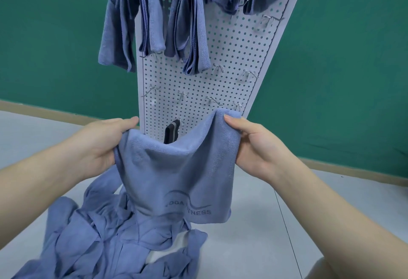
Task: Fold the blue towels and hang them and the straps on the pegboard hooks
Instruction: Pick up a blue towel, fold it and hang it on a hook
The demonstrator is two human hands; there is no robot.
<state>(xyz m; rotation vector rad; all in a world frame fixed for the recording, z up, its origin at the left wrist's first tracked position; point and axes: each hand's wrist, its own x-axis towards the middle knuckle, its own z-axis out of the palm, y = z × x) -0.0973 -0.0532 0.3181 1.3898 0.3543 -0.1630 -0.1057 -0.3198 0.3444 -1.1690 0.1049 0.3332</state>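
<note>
The left hand (103,141) pinches the upper left edge of a blue towel (178,168), thumb on top and fingers curled behind the cloth; the right hand (249,144) grips the upper right corner the same way. Held at both top corners, the towel hangs open and sags in the middle — a hold that lets its weight pull it flat, likely to ready it for folding. It hangs in front of the low part of the white pegboard (223,58), just above a loose heap of towels (92,241) on the near floor (287,223). Behind the sag, a dark strap (171,133) hangs from a low hook. Higher up, folded towels (187,33) drape over hooks, while several bare hooks (217,69) sit mid-board — probably where this one goes
</note>
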